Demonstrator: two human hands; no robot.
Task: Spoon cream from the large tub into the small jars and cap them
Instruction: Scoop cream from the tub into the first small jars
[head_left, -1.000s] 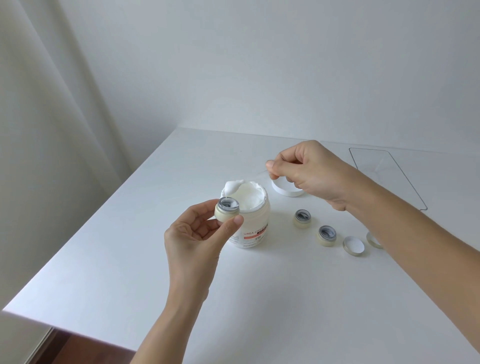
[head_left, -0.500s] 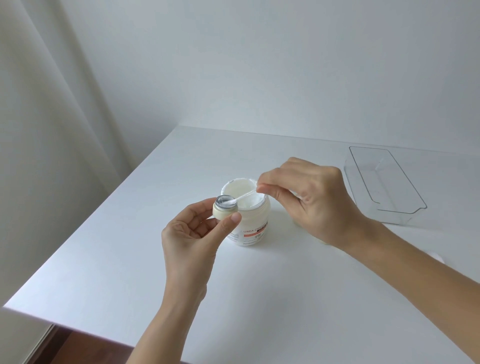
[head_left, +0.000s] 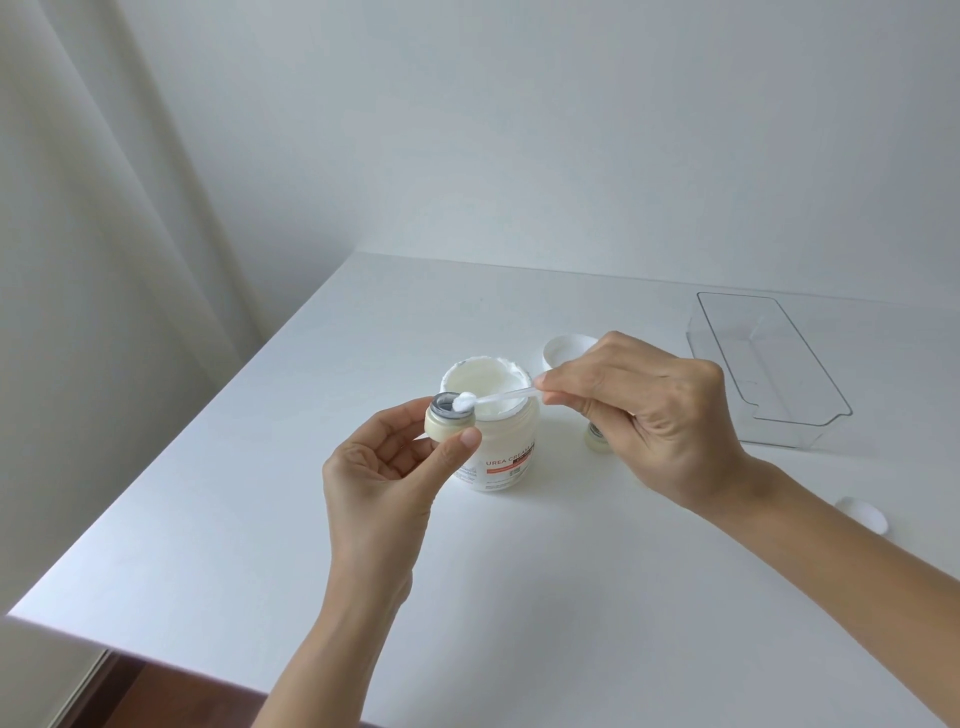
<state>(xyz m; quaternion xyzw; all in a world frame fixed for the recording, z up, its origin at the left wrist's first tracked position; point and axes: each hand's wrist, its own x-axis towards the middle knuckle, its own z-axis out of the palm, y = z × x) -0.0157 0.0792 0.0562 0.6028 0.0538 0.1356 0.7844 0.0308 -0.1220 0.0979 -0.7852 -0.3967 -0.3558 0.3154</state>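
- White table (head_left: 260, 519) against a pale wall; clear tray (head_left: 810, 410) at far right.
- Left hand (head_left: 384, 467): thumb and fingers closed round a small jar (head_left: 448, 419), held tilted in front of the large tub (head_left: 498, 441) (lid off, cream inside).
- Right hand (head_left: 649, 415): fingertips pinch a clear spoon (head_left: 501, 397); its cream-loaded tip rests at the jar mouth.
- Tub lid (head_left: 563, 351) behind; second jar (head_left: 595, 435) partly hidden; small cap (head_left: 862, 513) right.

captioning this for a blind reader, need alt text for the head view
The right hand holds a clear spoon with a dab of cream over a small jar pinched in the left hand, above an open tub on a white table. A clear tray sits far right.
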